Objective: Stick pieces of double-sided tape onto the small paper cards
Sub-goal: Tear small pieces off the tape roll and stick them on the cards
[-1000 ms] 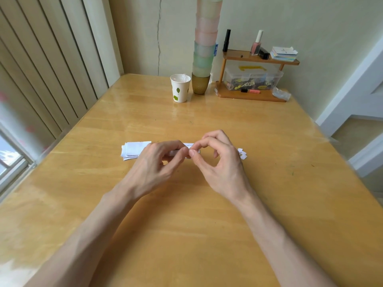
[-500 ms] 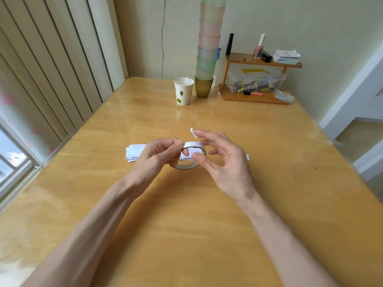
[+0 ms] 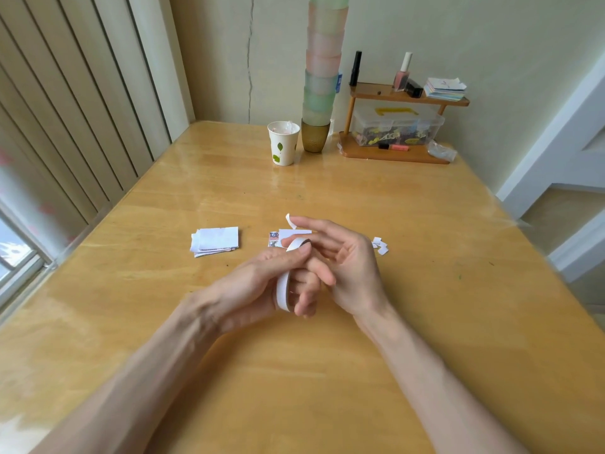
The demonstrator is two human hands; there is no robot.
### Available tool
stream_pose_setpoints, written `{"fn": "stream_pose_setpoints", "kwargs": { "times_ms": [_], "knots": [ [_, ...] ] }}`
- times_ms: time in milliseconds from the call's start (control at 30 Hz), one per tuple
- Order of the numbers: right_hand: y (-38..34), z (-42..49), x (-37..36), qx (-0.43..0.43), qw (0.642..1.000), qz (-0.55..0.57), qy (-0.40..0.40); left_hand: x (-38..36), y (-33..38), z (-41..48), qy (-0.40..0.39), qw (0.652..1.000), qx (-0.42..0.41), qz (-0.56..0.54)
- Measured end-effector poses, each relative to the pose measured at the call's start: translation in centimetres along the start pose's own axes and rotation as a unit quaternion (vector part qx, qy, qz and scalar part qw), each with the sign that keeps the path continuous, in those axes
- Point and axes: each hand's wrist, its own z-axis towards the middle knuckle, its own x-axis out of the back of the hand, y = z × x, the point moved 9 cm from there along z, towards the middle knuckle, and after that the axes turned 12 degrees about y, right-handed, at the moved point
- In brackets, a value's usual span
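Left hand has the tape roll clamped, thumb on top and fingers curled round it, held low over the table. Right hand isn't gripping anything: its fingers are loose and fanned out, with a small tape piece clinging to the index fingertip (stuck, not pinched, as far as I can see). So I'd say we're at the placing step. Next move probably means lowering that fingertip onto the card lying just beyond the hands and pressing flat. The card stack sits to the left, paper scraps to the right.
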Motion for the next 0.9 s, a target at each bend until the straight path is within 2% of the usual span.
{"fn": "stream_pose_setpoints", "kwargs": {
  "times_ms": [67,167,234,334,434,534,901],
  "knots": [
    [0.1,0.1,-0.1,0.003,1.000,-0.002,-0.001,0.4,0.2,0.2,0.011,1.000,-0.014,-0.012],
    [0.2,0.1,0.2,0.007,0.999,-0.025,0.019,2.2,1.2,0.4,0.068,0.995,-0.071,-0.005],
    [0.4,0.0,0.4,0.000,0.997,-0.058,0.043,3.9,2.1,0.5,0.142,0.984,-0.107,0.005],
    [0.7,-0.1,1.0,-0.028,0.995,-0.069,0.067,7.2,3.0,-0.1,0.281,0.948,-0.146,-0.006],
    [0.7,-0.3,1.0,-0.057,0.995,-0.057,0.058,8.4,4.0,-0.8,0.360,0.901,-0.189,0.150],
    [0.7,-0.5,0.7,-0.059,0.995,-0.060,0.045,8.0,3.9,-0.7,0.360,0.880,-0.201,0.238],
    [0.9,-0.3,0.9,-0.063,0.995,-0.062,0.050,8.0,3.8,-0.2,0.340,0.876,-0.219,0.265]
  ]
}}
